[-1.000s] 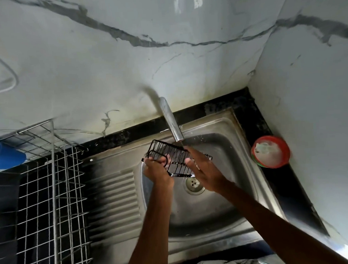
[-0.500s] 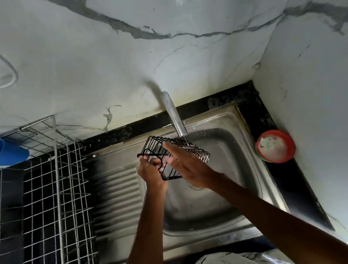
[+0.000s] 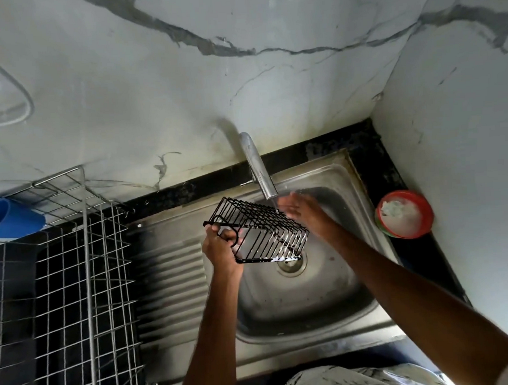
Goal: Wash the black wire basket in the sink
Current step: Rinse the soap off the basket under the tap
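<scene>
Left hand (image 3: 220, 247): fingers curled round the looped end wire of one black rectangular wire basket (image 3: 263, 230). The basket runs rightward from that grip, tilted, held above the basin of the stainless steel sink (image 3: 312, 313), clear of its floor. Right hand (image 3: 299, 210): blurred, fingers extended, holding nothing, at the basket end farthest from the grip, beneath one chrome tap spout (image 3: 259, 168); contact with the basket undetermined. Count: one basket, one spout, one round drain (image 3: 292, 264) below the basket's lower corner. Basket wires parallel, glossy black, bright glints along the lower edge.
</scene>
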The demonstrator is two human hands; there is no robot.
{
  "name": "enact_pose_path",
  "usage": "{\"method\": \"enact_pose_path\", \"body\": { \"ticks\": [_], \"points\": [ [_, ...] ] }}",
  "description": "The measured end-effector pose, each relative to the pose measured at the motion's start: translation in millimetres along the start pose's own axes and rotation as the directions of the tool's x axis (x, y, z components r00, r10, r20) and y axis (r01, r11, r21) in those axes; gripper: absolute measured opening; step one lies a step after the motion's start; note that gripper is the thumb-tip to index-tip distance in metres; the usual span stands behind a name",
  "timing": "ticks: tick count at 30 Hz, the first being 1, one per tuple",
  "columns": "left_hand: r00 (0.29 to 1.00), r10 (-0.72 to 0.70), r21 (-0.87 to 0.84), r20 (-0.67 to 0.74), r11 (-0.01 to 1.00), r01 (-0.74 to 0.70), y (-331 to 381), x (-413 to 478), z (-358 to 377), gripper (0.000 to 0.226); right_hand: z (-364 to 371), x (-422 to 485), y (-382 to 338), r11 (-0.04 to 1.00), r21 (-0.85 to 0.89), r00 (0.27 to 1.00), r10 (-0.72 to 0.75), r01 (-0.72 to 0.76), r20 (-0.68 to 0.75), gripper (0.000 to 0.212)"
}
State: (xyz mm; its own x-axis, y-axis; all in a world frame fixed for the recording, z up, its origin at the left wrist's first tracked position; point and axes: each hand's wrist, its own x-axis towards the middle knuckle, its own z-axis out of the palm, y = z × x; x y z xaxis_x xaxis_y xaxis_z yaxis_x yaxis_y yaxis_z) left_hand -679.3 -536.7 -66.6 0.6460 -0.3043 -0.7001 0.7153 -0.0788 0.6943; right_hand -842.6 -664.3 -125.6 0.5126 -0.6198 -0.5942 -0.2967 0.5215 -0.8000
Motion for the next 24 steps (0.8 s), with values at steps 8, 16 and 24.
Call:
{"method": "enact_pose_path", "body": {
  "ticks": [8, 16, 24],
  "points": [
    [1.000, -0.020, -0.003, -0.010, 1.000, 0.020, 3.4, -1.1, 8.3, 0.040, 40.5, -9.1, -72.1, 0.815, 0.552, 0.966, 0.033, -0.175, 0.258, 0.038],
    [0.992, -0.013, -0.056, -0.127, 0.998, 0.006, 1.9, -9.3, 11.7, 0.035, 88.7, -108.0, -33.4, 0.621, -0.615, 0.870, -0.414, 0.486, 0.270, 0.073],
    [0.962, -0.022, -0.187, -0.271, 0.982, -0.030, -6.9, -18.0, 18.4, 0.024, 82.4, -112.1, 4.8, 0.579, -0.661, 0.854, -0.483, 0.478, 0.194, 0.070]
  ]
}}
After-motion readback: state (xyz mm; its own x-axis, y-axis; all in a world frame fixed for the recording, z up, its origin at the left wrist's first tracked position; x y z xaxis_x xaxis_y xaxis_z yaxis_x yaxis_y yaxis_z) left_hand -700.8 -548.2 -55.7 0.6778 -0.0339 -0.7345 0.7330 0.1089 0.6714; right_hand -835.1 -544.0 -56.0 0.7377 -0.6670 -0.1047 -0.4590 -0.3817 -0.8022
